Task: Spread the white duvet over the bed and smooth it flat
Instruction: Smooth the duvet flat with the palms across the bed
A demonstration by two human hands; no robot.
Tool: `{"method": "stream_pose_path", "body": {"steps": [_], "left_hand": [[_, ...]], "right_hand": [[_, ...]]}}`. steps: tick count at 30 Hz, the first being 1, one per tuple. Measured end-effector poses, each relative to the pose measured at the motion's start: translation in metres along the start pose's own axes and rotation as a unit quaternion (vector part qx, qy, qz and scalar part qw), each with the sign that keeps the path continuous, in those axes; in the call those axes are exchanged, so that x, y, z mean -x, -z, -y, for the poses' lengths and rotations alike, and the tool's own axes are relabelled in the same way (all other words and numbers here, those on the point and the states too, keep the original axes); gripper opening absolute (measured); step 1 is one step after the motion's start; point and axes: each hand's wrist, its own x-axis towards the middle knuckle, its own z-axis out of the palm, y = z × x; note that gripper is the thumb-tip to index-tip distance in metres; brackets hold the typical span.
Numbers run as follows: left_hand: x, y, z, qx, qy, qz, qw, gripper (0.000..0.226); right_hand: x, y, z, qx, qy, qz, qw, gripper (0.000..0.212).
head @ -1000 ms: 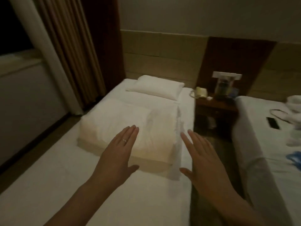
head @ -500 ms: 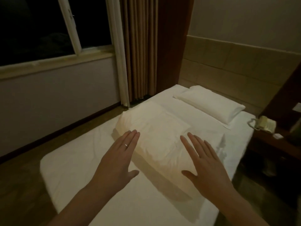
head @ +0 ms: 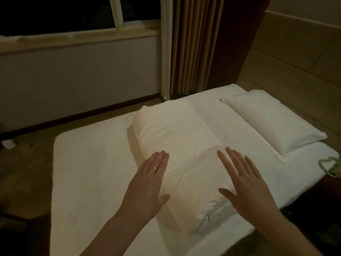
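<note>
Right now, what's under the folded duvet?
The folded duvet lies on the bed, whose white sheet shows all round it. The sheet directly beneath is covered, so anything there cannot be seen.

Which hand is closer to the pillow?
The right hand. It is over the folded duvet on the pillow's side; the left hand is at the duvet's far edge.

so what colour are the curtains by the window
Tan-brown curtains, vertically pleated; seen in the head view.
</note>
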Motion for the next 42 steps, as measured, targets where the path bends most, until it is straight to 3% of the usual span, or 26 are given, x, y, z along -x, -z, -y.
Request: {"method": "stream_pose_path", "body": {"steps": [5, 8, 13, 17, 19, 22, 24, 26, 28, 31, 33, 35, 36, 37, 38, 39, 40, 42], "left_hand": [[-0.009, -0.060, -0.036, 0.025, -0.015, 0.023, 0.999, 0.104], [-0.010, -0.111, -0.067, 0.040, -0.002, 0.065, 0.997, 0.102], [-0.022, -0.213, -0.125, 0.083, 0.097, 0.123, 0.984, 0.101], [-0.061, -0.310, -0.151, -0.009, 0.225, 0.157, 0.962, 0.115], [-0.085, -0.359, -0.145, -0.065, 0.275, 0.139, 0.949, 0.123], [-0.107, -0.430, -0.129, -0.096, 0.295, 0.058, 0.949, 0.094], [-0.112, -0.464, -0.124, -0.103, 0.266, 0.040, 0.958, 0.065], [-0.108, -0.484, -0.123, -0.081, 0.234, 0.046, 0.968, 0.049], [-0.100, -0.497, -0.121, -0.062, 0.215, 0.053, 0.973, 0.044], [-0.104, -0.501, -0.122, -0.056, 0.219, 0.104, 0.968, 0.043], [-0.117, -0.477, -0.124, -0.060, 0.225, 0.170, 0.957, 0.039], [-0.131, -0.441, -0.108, -0.014, 0.199, 0.261, 0.944, 0.038], [-0.141, -0.418, -0.099, 0.071, 0.239, 0.255, 0.934, 0.034], [-0.149, -0.407, -0.089, 0.142, 0.285, 0.155, 0.935, 0.029], [-0.151, -0.406, -0.082, 0.174, 0.338, 0.008, 0.925, 0.032], [-0.150, -0.416, -0.077, 0.123, 0.396, -0.094, 0.905, 0.040], [-0.146, -0.433, -0.076, 0.018, 0.432, -0.116, 0.894, 0.051], [-0.121, -0.487, -0.083, -0.099, 0.415, -0.033, 0.904, 0.065]], "right_hand": [[0.016, -0.035, -0.047, 0.031, 0.029, 0.029, 0.999, 0.104], [0.035, -0.067, -0.089, 0.032, 0.031, 0.090, 0.995, 0.102], [0.033, -0.134, -0.164, 0.032, 0.060, 0.161, 0.985, 0.116], [-0.015, -0.205, -0.223, 0.044, 0.117, 0.149, 0.981, 0.131], [-0.042, -0.248, -0.250, 0.059, 0.163, 0.121, 0.977, 0.132], [-0.070, -0.312, -0.276, 0.072, 0.221, 0.098, 0.968, 0.111], [-0.076, -0.345, -0.290, 0.039, 0.257, 0.085, 0.962, 0.082], [-0.068, -0.372, -0.302, 0.013, 0.283, 0.123, 0.951, 0.057], [-0.059, -0.388, -0.303, -0.012, 0.267, 0.205, 0.942, 0.046], [-0.068, -0.384, -0.283, 0.031, 0.245, 0.326, 0.912, 0.023], [-0.085, -0.358, -0.273, 0.096, 0.274, 0.379, 0.879, 0.027], [-0.104, -0.323, -0.259, 0.042, 0.291, 0.413, 0.862, 0.034], [-0.112, -0.312, -0.245, -0.057, 0.280, 0.382, 0.879, 0.036], [-0.117, -0.312, -0.228, -0.154, 0.258, 0.316, 0.900, 0.040], [-0.120, -0.322, -0.209, -0.218, 0.231, 0.226, 0.921, 0.047], [-0.117, -0.338, -0.193, -0.212, 0.220, 0.153, 0.940, 0.054], [-0.109, -0.358, -0.183, -0.172, 0.225, 0.117, 0.952, 0.055], [-0.085, -0.404, -0.192, -0.106, 0.240, 0.141, 0.954, 0.056]]}}
